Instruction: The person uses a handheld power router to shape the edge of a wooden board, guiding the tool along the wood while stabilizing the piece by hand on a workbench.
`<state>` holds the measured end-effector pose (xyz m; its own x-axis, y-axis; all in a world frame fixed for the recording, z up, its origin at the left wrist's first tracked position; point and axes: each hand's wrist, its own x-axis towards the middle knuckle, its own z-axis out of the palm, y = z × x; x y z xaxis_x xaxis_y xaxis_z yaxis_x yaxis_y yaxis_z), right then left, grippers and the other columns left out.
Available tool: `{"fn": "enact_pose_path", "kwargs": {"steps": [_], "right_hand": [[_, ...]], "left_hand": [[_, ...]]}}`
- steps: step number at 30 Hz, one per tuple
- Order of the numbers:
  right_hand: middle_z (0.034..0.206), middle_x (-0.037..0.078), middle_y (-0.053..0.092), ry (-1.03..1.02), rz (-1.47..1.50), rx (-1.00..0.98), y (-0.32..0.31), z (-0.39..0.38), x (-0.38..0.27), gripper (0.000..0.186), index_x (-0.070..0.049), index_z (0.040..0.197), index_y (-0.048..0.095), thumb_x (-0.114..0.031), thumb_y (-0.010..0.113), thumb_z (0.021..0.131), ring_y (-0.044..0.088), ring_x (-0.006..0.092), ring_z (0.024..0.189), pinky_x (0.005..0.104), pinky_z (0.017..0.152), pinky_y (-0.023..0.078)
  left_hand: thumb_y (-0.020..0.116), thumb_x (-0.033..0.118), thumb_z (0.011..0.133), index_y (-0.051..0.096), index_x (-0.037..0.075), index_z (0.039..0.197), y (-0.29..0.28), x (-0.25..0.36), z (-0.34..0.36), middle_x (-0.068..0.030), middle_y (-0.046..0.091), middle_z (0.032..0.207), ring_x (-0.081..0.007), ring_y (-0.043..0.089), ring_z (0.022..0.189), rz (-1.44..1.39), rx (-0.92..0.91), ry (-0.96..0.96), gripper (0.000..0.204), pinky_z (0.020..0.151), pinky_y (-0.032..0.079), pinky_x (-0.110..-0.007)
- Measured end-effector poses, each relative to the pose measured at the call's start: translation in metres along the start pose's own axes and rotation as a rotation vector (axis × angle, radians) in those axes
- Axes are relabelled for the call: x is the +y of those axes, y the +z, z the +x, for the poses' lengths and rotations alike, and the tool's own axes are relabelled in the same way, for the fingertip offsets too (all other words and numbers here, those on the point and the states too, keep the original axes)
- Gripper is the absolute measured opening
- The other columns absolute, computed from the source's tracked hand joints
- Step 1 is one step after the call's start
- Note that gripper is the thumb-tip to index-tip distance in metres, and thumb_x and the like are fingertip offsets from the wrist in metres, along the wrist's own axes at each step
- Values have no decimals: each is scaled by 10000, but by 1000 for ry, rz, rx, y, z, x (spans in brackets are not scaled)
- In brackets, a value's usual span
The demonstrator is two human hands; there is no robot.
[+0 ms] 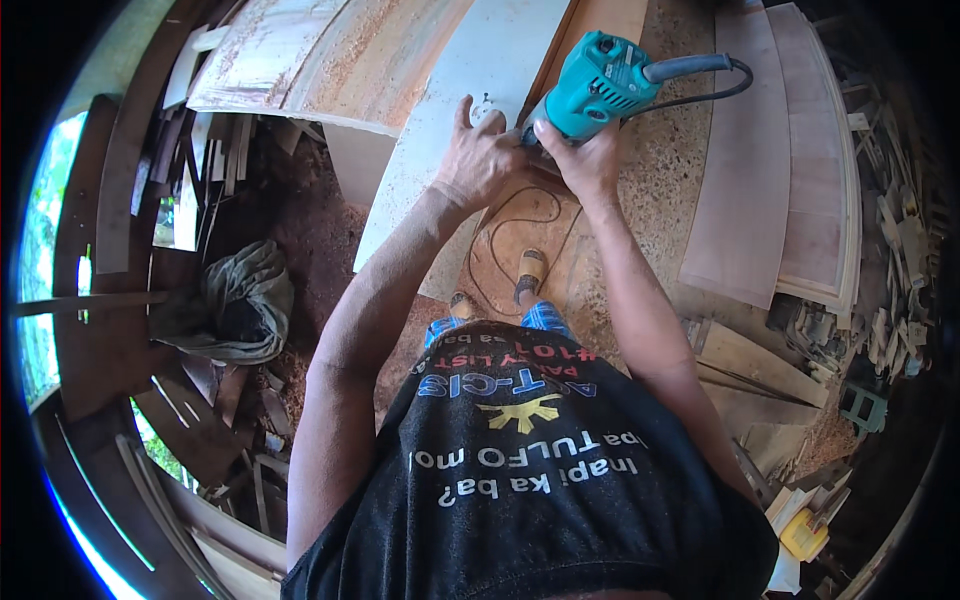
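A teal trim router (600, 88) lies tilted over to the right, its dark cord leaving from the far end. My right hand (588, 158) is wrapped round its body from below, the thumb pressed along the near side. My left hand (480, 155) is at the router's base end, fingers curled against it and one finger raised over the white board. The base and any bit are mostly hidden behind my fingers. Under the left hand runs a long white board (450, 130), with a brown wooden strip (560, 45) along its right side.
Sawdust-covered panels (300, 60) stand at the far left, stacked plywood sheets (740, 160) at the right. A cord (490, 240) loops on the floor by my feet. A grey-green sack (245, 300) sits at the left; wood scraps (900, 260) pile up at the right.
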<state>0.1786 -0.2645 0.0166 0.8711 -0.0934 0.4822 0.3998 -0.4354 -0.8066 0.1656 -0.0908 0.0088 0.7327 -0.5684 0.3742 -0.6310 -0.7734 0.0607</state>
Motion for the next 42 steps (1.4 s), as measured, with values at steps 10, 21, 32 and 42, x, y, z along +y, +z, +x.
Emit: {"fn": "enact_pose_path", "kwargs": {"steps": [10, 21, 32, 42], "right_hand": [[968, 109, 673, 20, -60, -21, -3, 8, -5, 664, -34, 1132, 476, -407, 815, 699, 684, 231, 881, 364, 770, 552], [984, 117, 673, 12, -70, -4, -4, 18, 0, 694, -31, 1152, 461, -407, 821, 693, 682, 238, 902, 364, 779, 552], [979, 135, 669, 1, -119, 8, -4, 24, 10, 720, -26, 1149, 460, -437, 821, 681, 683, 264, 894, 382, 769, 554], [949, 144, 673, 23, -162, 18, 0, 38, 13, 727, -22, 1143, 456, -455, 814, 681, 687, 278, 883, 395, 763, 552]], "left_hand": [[681, 239, 766, 713, 253, 779, 4, -2, 8, 95, 629, 847, -166, 522, 996, -1, -17, -2, 37, 1045, 278, -642], [682, 164, 753, 715, 262, 810, 6, -8, 21, 86, 615, 830, -168, 528, 996, 37, -34, -1, 118, 1038, 283, -641], [645, 169, 777, 713, 236, 809, 9, -6, 28, 93, 621, 846, -159, 535, 997, 70, 1, 4, 101, 1029, 293, -639], [646, 201, 767, 709, 222, 744, 5, -14, 42, 79, 626, 821, -166, 541, 992, 80, -21, -2, 71, 1022, 299, -655]]}}
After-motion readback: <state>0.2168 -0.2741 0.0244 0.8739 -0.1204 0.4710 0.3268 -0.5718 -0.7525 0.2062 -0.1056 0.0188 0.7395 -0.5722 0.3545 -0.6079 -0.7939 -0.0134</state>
